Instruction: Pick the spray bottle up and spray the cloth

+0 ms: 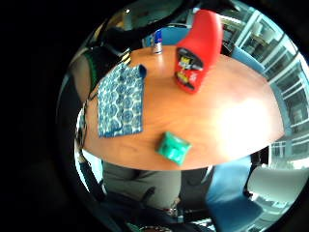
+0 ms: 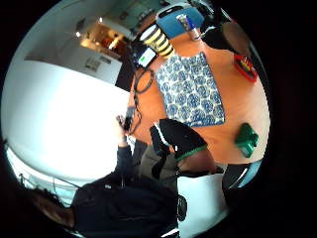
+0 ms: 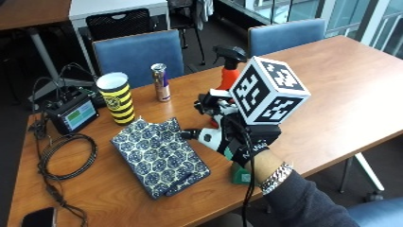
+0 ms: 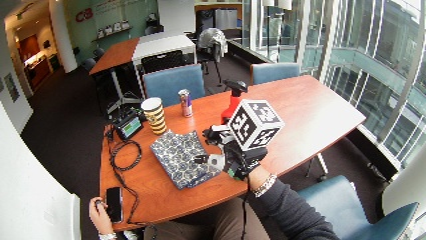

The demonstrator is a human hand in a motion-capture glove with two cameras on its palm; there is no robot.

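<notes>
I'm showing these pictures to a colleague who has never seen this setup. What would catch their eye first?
Probably the red spray bottle with its black trigger, standing upright on the wooden table just beyond the raised gloved right hand. Next comes the blue patterned cloth, lying flat near the table's front edge beside that hand. Behind the cloth stands a yellow-and-black striped cup, with a slim drink can next to it.
</notes>
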